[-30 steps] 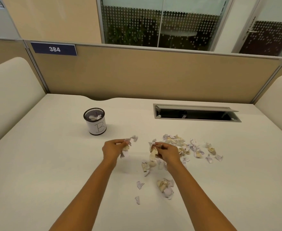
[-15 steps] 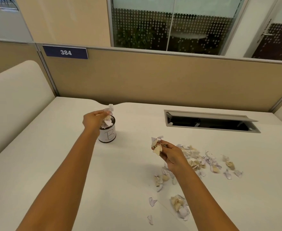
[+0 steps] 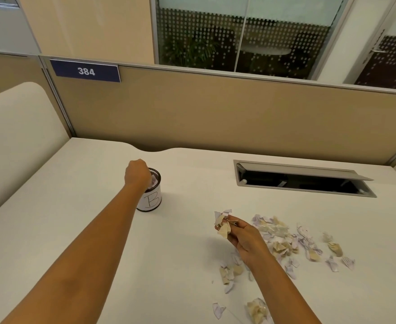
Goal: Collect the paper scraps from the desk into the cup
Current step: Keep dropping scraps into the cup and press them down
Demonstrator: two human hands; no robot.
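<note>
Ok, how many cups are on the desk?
1. The cup stands left of the scraps, marked B, with the left hand at its rim. None looks hidden.

I see a matt, smooth off-white desk top [image 3: 80, 230], probably laminate. The cup [image 3: 151, 195] is black wire mesh with a plain white paper label marked "B" wrapped round it. The paper scraps [image 3: 283, 239] are crumpled and rough-edged, some cream, some pale lilac (a bunch sits in my right hand [image 3: 243, 239]). The partition [image 3: 215, 118] looks like tan woven cloth in a brushed metal frame. The cable hatch [image 3: 302, 176] seems grey matt metal or plastic; I can't tell which.
</note>
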